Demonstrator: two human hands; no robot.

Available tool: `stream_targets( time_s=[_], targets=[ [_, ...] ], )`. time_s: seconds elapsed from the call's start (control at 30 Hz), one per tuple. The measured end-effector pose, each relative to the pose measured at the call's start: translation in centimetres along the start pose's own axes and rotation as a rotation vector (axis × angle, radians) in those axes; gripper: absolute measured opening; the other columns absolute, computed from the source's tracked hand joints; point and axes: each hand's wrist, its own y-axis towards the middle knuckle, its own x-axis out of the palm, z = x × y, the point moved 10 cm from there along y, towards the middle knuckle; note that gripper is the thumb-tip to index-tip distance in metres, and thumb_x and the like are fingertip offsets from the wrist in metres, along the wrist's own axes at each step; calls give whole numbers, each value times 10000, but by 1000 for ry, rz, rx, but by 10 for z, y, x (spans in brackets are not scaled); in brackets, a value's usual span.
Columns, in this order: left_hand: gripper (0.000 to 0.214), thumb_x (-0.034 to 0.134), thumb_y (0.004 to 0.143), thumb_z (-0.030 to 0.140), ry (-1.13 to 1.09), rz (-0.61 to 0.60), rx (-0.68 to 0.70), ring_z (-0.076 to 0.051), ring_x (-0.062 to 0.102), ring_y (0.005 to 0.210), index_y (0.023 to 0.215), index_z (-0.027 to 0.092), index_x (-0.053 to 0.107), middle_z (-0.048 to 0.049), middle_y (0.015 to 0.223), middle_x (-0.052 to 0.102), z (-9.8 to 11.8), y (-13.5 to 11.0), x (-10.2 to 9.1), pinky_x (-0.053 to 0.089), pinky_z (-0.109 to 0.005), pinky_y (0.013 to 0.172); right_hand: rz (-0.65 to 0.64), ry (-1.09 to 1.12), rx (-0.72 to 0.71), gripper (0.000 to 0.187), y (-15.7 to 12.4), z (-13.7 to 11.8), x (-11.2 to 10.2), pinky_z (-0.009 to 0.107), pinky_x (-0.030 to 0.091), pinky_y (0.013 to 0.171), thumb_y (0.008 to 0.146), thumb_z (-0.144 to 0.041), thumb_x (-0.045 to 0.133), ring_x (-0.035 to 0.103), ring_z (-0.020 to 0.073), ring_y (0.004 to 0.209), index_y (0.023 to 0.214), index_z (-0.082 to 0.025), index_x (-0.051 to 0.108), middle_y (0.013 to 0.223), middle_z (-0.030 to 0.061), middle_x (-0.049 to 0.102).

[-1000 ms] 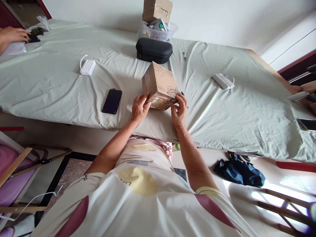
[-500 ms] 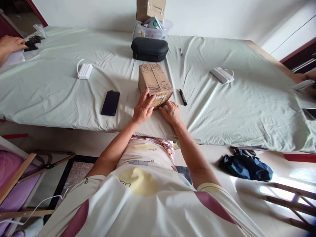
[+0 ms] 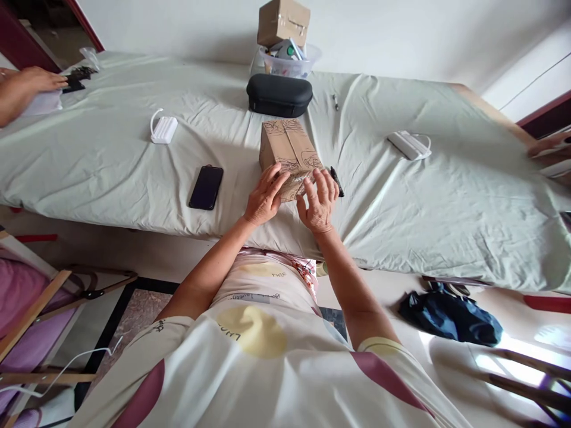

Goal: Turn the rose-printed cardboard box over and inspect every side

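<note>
A brown cardboard box [image 3: 289, 144] with dark scribbled lines on its top stands in front of me on the cloth-covered table. My left hand [image 3: 264, 199] rests against the near left edge of the box, fingers apart. At the near right corner, my right hand [image 3: 319, 202] is raised with its fingers spread over the box's near edge; whether the fingertips touch it I cannot tell. A black marker [image 3: 336, 181] lies just right of the box, partly hidden by my right hand. To the left lies a black phone [image 3: 206, 188].
Behind the box sit a black zip case [image 3: 279, 96] and a clear plastic tub [image 3: 294, 66] under another carton [image 3: 284, 22]. White power banks [image 3: 164, 129] flank the box at left and right. Other people's hands [image 3: 38, 83] show at both table ends. A pen [image 3: 336, 102] lies farther back.
My right hand has lifted from the box's lower front corner to its upper near edge, fingers spreading. My left hand stays on the box. The whole view has shifted slightly.
</note>
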Motion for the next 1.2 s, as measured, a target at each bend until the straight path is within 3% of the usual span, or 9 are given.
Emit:
stream_targets(
  time_s=[0.17,0.47,0.6,0.77,0.87,0.97,1.2],
  targets=[
    [520,382,1127,357,5,-8,2,-289,367,1625,1635,249,408,-145,1683,446,5,9,5,335,-496,1349,-94,-14,-37,543,0,-14,17,705,206,1340,1057,-509,484,346,385,1633,1558,-312,555,1660,88,523],
    [506,422,1109,336,-28,-39,-37,-300,364,1620,1612,284,434,-121,1707,407,10,13,10,319,-500,1354,40,-67,57,594,2,12,1,742,227,1316,1079,-483,436,311,393,1647,1642,-291,453,1699,112,458],
    [505,373,1121,343,-20,-41,-41,-295,351,1629,1620,277,413,-126,1704,407,8,12,11,311,-506,1355,107,-35,82,666,-1,29,-1,691,392,1267,1094,-442,391,330,375,1642,1727,-280,265,1764,112,346],
    [559,374,1122,333,-42,-24,-8,-293,292,1661,1677,307,313,-105,1767,315,8,9,13,274,-505,1369,62,111,115,800,-8,45,17,458,680,995,1068,-381,428,630,288,1401,1757,-355,22,1775,47,355],
    [622,406,1104,279,-43,-23,-15,-284,266,1673,1706,313,252,-88,1802,245,7,1,16,301,-500,1361,47,168,172,812,-10,48,20,387,709,863,1044,-369,472,708,272,1257,1758,-336,88,1771,62,366],
    [693,477,1052,213,-55,-69,-109,-280,311,1657,1706,318,272,-74,1817,215,-1,-10,24,408,-448,1310,30,234,233,808,-9,49,19,356,704,762,1025,-356,497,732,279,1202,1752,-271,154,1737,124,417],
    [745,561,957,137,-111,-118,-282,-299,488,1552,1659,312,381,-100,1745,373,-17,-20,30,524,-422,1205,0,286,246,797,-6,46,17,332,683,681,1015,-381,543,749,307,1186,1735,-295,211,1695,161,473]
  ],
)
